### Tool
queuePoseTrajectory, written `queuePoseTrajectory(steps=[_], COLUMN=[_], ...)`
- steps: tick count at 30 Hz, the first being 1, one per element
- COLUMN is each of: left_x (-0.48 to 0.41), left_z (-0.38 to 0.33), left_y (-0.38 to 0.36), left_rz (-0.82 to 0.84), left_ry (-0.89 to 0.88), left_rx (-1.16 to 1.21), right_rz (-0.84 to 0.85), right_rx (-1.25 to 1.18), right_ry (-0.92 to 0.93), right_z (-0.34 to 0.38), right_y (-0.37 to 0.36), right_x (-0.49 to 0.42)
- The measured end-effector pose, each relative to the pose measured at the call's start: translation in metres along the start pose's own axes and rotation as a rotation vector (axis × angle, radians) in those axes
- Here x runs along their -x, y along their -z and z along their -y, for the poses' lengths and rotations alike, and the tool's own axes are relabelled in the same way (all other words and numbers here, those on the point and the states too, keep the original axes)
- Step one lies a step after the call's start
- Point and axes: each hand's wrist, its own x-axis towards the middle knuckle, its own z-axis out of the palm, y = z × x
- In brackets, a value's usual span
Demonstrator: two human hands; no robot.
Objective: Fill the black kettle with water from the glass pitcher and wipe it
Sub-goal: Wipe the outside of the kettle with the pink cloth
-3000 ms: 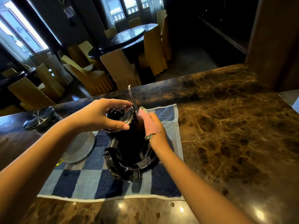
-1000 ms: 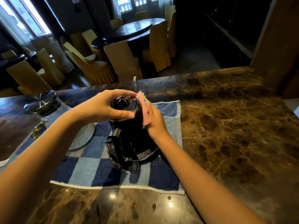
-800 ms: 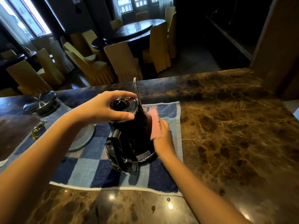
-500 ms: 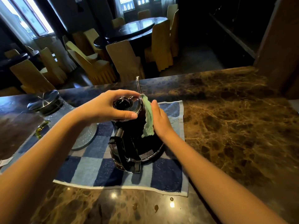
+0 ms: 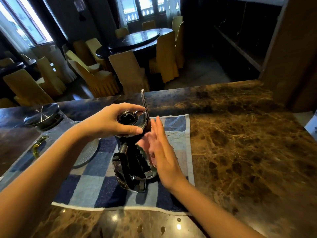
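Gripping kettle (image 5: 133, 163) top, left hand (image 5: 107, 122) fingers curled round it; pressing cloth (image 5: 145, 145) on its side, right hand (image 5: 163, 155) fingers straight, together.

Dim overall; daylight comes from the windows (image 5: 29, 23) in the upper left and top middle of the frame, blown out to white; the upper right sinks into near-black shadow; small bright glints sit on the polished marble counter (image 5: 240, 143) along the lower middle; the black kettle (image 5: 132, 162) loses detail in the dark, only its metal top catching a sheen; the right hand (image 5: 163, 152) and the pink cloth (image 5: 145, 143) are smeared by motion blur; the left hand (image 5: 109, 121) is sharper; straight lines bow towards the edges.
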Motion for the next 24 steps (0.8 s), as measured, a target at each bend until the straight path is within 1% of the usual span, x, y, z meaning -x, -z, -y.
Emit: queuePoseTrajectory(steps=[3, 4, 6, 9, 11, 13, 15, 18, 20, 24], left_x=[0.001, 0.002, 0.002, 0.002, 0.003, 0.003, 0.003, 0.002, 0.002, 0.002], left_z=[-0.001, -0.001, -0.002, -0.003, -0.002, -0.002, -0.003, -0.004, -0.003, -0.002], left_y=[-0.003, -0.003, -0.003, -0.002, -0.003, -0.003, -0.003, -0.003, -0.004, -0.005], left_rz=[-0.004, -0.009, -0.015, -0.012, -0.014, -0.013, -0.016, -0.022, -0.022, -0.02], left_ry=[0.01, 0.009, 0.009, 0.019, 0.023, 0.02, 0.017, 0.014, 0.017, 0.022], left_rx=[0.011, 0.013, 0.014, 0.02, 0.028, 0.028, 0.029, 0.035, 0.03, 0.034], right_rz=[-0.001, 0.011, 0.024, 0.015, 0.039, 0.057, 0.035, 0.003, -0.013, -0.056], right_rx=[0.27, 0.311, 0.312, 0.405, 0.532, 0.628, 0.63, 0.591, 0.558, 0.481], right_ry=[0.018, -0.001, -0.047, -0.058, -0.002, 0.097, 0.159, 0.125, 0.059, -0.142], right_z=[-0.005, -0.011, -0.02, -0.023, -0.02, -0.014, -0.005, 0.004, -0.002, -0.02], right_y=[0.006, 0.009, 0.01, 0.006, 0.0, -0.008, -0.013, -0.008, -0.005, -0.004], right_x=[-0.007, -0.003, 0.009, 0.022, 0.028, 0.026, 0.013, -0.011, -0.013, 0.003])
